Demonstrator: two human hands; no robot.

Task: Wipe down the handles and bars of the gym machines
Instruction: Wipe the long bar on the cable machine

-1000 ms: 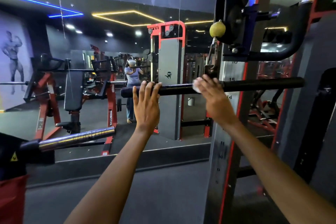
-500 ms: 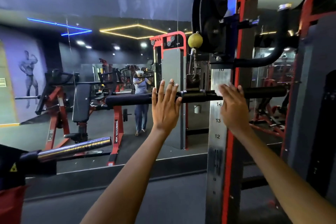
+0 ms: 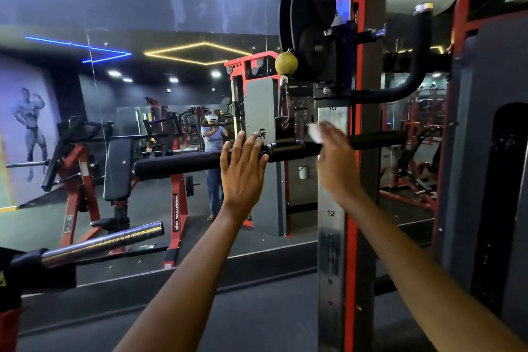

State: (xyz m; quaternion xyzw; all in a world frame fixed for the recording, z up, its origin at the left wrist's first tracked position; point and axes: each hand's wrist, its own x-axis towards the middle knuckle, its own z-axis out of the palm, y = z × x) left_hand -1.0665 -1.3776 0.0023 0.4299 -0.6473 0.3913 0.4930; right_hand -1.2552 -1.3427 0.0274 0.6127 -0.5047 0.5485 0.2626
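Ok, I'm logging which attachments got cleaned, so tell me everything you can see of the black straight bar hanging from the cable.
The black straight bar hangs roughly level, tilting slightly down to the left, from a metal bracket and carabiner under a yellow ball stopper. Its left end looks padded and matte; the middle section is smoother and shinier. The left hand rests open against it with straight fingers. The right hand, blurred, presses a white cloth on it right of the bracket.
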